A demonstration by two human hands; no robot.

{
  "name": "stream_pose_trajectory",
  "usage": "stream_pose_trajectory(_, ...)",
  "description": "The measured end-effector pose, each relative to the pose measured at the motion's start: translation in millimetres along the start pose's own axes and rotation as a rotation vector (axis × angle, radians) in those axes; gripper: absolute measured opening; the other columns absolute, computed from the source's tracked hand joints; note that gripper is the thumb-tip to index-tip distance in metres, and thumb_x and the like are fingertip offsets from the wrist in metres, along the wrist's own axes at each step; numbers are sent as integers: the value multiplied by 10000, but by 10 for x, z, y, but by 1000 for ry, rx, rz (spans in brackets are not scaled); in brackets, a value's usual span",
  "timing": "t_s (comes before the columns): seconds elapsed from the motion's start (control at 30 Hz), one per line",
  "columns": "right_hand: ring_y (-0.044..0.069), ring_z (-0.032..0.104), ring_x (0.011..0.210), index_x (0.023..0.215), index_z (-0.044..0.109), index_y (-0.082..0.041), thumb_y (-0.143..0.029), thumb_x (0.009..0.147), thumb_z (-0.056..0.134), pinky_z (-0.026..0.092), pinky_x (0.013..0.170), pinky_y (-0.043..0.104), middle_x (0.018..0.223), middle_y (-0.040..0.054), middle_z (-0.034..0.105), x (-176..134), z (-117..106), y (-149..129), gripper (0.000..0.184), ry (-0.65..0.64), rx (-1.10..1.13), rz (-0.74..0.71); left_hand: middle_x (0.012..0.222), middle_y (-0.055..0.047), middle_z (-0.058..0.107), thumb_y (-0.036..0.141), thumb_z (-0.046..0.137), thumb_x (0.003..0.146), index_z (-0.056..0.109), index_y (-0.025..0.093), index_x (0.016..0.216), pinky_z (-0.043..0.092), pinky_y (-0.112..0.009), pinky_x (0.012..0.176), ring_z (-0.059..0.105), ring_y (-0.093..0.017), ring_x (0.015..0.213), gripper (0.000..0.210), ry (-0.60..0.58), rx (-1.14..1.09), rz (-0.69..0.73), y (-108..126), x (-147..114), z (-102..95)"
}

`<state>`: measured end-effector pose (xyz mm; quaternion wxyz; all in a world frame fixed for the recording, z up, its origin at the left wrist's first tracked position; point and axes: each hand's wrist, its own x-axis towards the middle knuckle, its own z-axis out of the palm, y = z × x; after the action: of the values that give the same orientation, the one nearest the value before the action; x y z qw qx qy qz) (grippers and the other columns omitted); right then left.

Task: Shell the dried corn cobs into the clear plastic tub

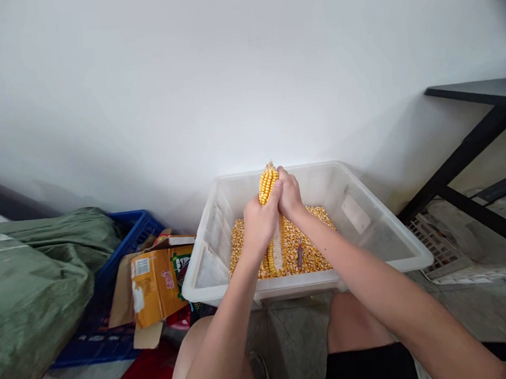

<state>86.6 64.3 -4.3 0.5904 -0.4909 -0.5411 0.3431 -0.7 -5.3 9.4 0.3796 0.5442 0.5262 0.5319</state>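
A yellow corn cob [268, 184] stands tilted above the bin, with part of its lower length bare of kernels. My left hand [259, 217] is closed around it from the left. Pressed against the cob's right side, my right hand [290, 194] is closed too, its thumb close to the left one. Below them, a whitish translucent plastic bin [367, 220] holds a layer of loose corn kernels [313, 248]. On the kernels lies a small dark, pointed tool [299, 256]. My forearms hide some of the bin.
To the left, a blue crate [142, 223] carries a green sack [41, 280]. Flattened orange cardboard [156, 285] lies between crate and bin. A black-framed table [475, 144] stands at right, with a white basket [438, 247] beneath. Behind the bin rises a white wall [230, 72].
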Motion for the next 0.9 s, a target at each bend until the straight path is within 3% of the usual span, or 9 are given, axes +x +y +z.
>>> stream_pose_trajectory(0.1, 184, 509, 658, 621, 437, -242, -416, 969, 339, 381, 646, 308, 619, 10, 532, -27, -43, -62, 401, 54, -55, -6, 619, -38, 558, 572, 603, 834, 603, 174, 665, 365, -295, 546, 465, -155, 591, 433, -22, 16, -33, -7, -5, -14)
stream_pose_trajectory(0.23, 162, 466, 629, 597, 410, -236, -324, 936, 352, 355, 616, 290, 571, -13, 472, 24, -100, -71, 355, -45, -47, -53, 661, -66, 605, 608, 594, 830, 650, 165, 709, 414, -303, 571, 531, -182, 638, 463, -47, -36, -73, -24, 7, -20)
stream_pose_trajectory(0.33, 147, 436, 569, 592, 411, -231, -349, 905, 396, 347, 540, 270, 541, -29, 408, 93, -142, -60, 335, -190, 101, 89, 676, -90, 636, 650, 574, 833, 695, 152, 764, 463, -322, 632, 588, -216, 693, 517, -87, -112, -123, -26, 45, -33)
stream_pose_trajectory(0.47, 144, 464, 569, 695, 531, -218, -413, 885, 467, 376, 491, 251, 621, -16, 512, 144, -188, -106, 280, -333, 297, 351, 738, -110, 682, 665, 550, 848, 722, 154, 809, 502, -341, 759, 646, -253, 814, 541, -84, -175, -119, -20, 102, -54)
stream_pose_trajectory(0.6, 139, 489, 555, 692, 570, -203, -553, 924, 433, 415, 524, 261, 628, 22, 577, 133, -200, -170, 442, -310, 341, 430, 885, -116, 728, 674, 484, 881, 735, 162, 910, 490, -357, 869, 660, -269, 927, 571, -75, -88, -50, -13, 101, -62)
stream_pose_trajectory(0.73, 165, 561, 582, 717, 623, -205, -688, 908, 384, 455, 565, 290, 631, 47, 619, 88, -129, -169, 572, -271, 368, 442, 981, -111, 735, 689, 440, 893, 729, 163, 995, 472, -369, 874, 652, -299, 1003, 608, -71, 64, 27, -20, 53, -57)
stream_pose_trajectory(0.9, 206, 621, 642, 671, 615, -213, -695, 905, 345, 506, 631, 330, 600, 55, 616, 55, -28, -120, 600, -151, 424, 391, 953, -98, 739, 719, 401, 886, 727, 165, 995, 484, -366, 845, 653, -305, 1002, 651, -155, 58, -11, -1, 22, -48)
